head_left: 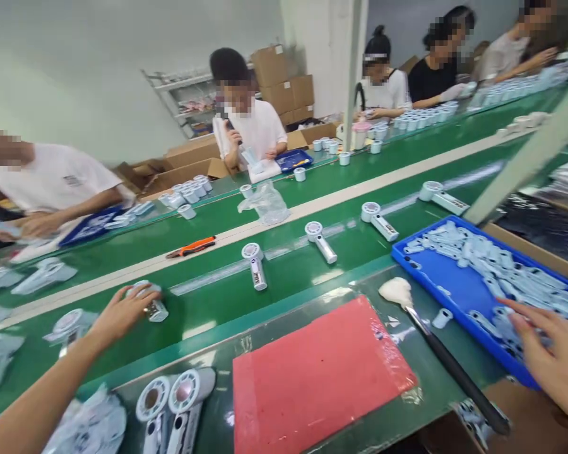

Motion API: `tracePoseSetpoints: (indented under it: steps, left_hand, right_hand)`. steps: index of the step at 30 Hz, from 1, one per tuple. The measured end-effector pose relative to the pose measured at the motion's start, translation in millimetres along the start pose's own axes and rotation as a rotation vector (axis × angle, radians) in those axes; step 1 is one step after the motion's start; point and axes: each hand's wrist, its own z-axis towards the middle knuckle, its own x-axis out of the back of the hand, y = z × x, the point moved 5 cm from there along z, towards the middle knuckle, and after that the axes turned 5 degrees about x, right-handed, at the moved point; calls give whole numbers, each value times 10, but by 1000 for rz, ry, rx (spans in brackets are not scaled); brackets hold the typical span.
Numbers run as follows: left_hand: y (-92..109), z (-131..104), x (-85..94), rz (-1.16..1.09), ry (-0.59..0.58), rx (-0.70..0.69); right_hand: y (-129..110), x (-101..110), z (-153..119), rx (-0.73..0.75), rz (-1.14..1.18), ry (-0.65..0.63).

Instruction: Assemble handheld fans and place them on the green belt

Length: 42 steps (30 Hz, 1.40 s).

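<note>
My left hand (120, 315) reaches over the green conveyor belt with its fingers curled over the round head of a pale blue handheld fan (157, 310). The hand covers part of that fan. At the right, my right hand (551, 353) is over the blue tray (435, 302), thumb and forefinger apart, close to the light blue plastic handle parts (515, 274) piled there. Nothing shows clearly between its fingers. Two more handheld fans (189, 394) lie on the bench near my left arm. A red mat (317, 378) is in front of me.
A white-headed mallet (435, 340) lies between mat and tray. Further handheld fans (320, 241) line the belt, with bagged ones (45, 275) at left. Orange-handled pliers (192, 246) and a plastic bag (267, 203) rest there too. A slanted post (525, 151) stands right. Several co-workers sit opposite.
</note>
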Motion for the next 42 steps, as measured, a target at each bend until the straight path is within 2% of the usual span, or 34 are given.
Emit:
tracePoseSetpoints:
  steps: [3, 4, 6, 7, 8, 9, 10, 12, 13, 15, 17, 18, 20, 25, 28, 33, 38, 40, 42]
  left_hand:
    - [93, 44, -19, -24, 159, -129]
    - [191, 31, -11, -19, 200, -140]
    - [542, -65, 33, 21, 226, -157]
    - [805, -151, 62, 51, 204, -187]
    - [1142, -270, 100, 57, 183, -285]
    - [1500, -399, 119, 49, 115, -356]
    - [1903, -555, 133, 20, 49, -485]
    - [2700, -875, 138, -40, -43, -721]
    - [3045, -999, 123, -59, -58, -772]
    - [3596, -1173, 36, -105, -112, -806]
    - [3932, -1271, -74, -140, -155, -819]
    - [4009, -1295, -126, -150, -177, -805]
    - [4005, -1320, -198, -198, -223, -746]
    - [3565, -1401, -270, -496, -262, -481]
    - [3440, -1501, -361, -616, -261, -398]
    - [3499, -1573, -474, -696, -217, -368]
    - [3521, -1574, -498, -692, -232, -356]
    - [3522, -1577, -506, -693, -237, -346]
    - [3526, -1580, -518, -703, -234, -335]
  right_hand:
    - [-34, 90, -69, -309, 121, 36]
    - [-95, 95, -102, -339, 175, 47]
    - [-226, 59, -183, -389, 319, 60]
    - [-303, 13, -228, -402, 393, 47]
    - [-389, -47, -275, -411, 459, 21]
    - [-484, -120, -324, -418, 513, -14]
    - [-590, -205, -377, -427, 561, -63]
    - [-828, -407, -495, -456, 643, -209]
    - [-955, -510, -559, -467, 666, -298]
    - [-1201, -689, -679, -448, 652, -470]
    - [-1415, -812, -768, -340, 574, -583]
    - [-1503, -856, -803, -270, 531, -610]
    - [-1644, -927, -866, -131, 463, -624]
    - [-1906, -1080, -995, 226, 327, -567]
    - [-2060, -1170, -1040, 509, 282, -519]
    - [-2157, -1259, -1062, 889, 87, -552]
    - [-2283, -1167, -1113, 1284, -106, -510]
    - [-2333, -1161, -1124, 1346, -168, -502]
    - [-2371, -1184, -1113, 1338, -175, -532]
